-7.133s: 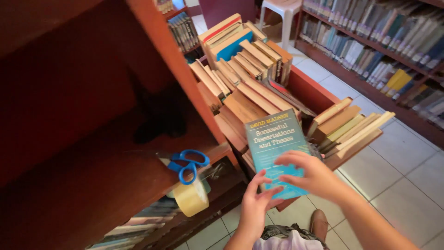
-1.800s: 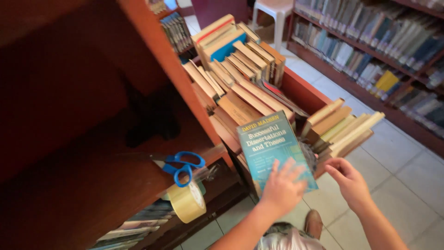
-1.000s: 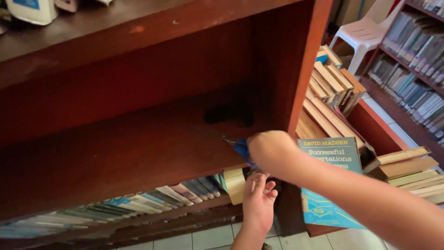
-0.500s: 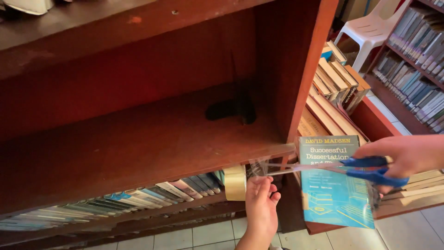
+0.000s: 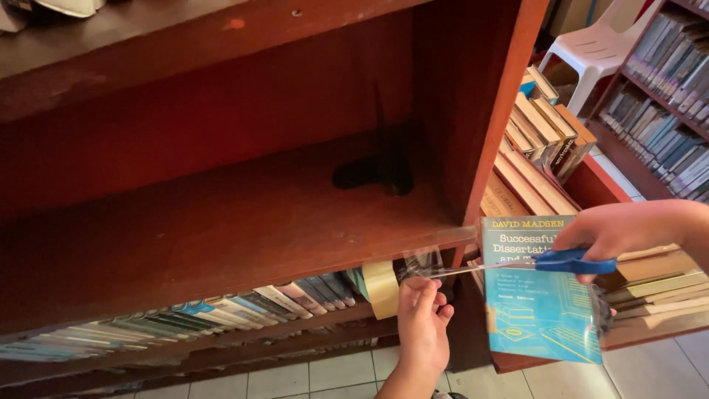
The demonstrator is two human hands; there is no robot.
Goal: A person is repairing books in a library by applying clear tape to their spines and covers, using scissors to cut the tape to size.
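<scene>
My left hand (image 5: 422, 325) reaches up from below and pinches a strip of clear tape (image 5: 421, 262) pulled out from a tape roll (image 5: 383, 288) that hangs at the front edge of the wooden shelf (image 5: 221, 236). Coming in from the right, my right hand (image 5: 620, 230) grips blue-handled scissors (image 5: 572, 261). Their blades point left and meet the tape strip. A light blue paperback (image 5: 538, 303) in a clear plastic cover leans upright just below the scissors, against the books behind it.
A dark patch (image 5: 373, 174) lies at the back of the shelf. A row of books (image 5: 221, 310) fills the shelf below. A red rack of tan books (image 5: 543, 159) stands on the right, with a white plastic chair (image 5: 598, 44) and more bookshelves (image 5: 665, 81) beyond.
Both hands left the blue book. My right hand took the scissors off the shelf and swung right, while my left hand pulled out tape. The blades now reach the strip.
</scene>
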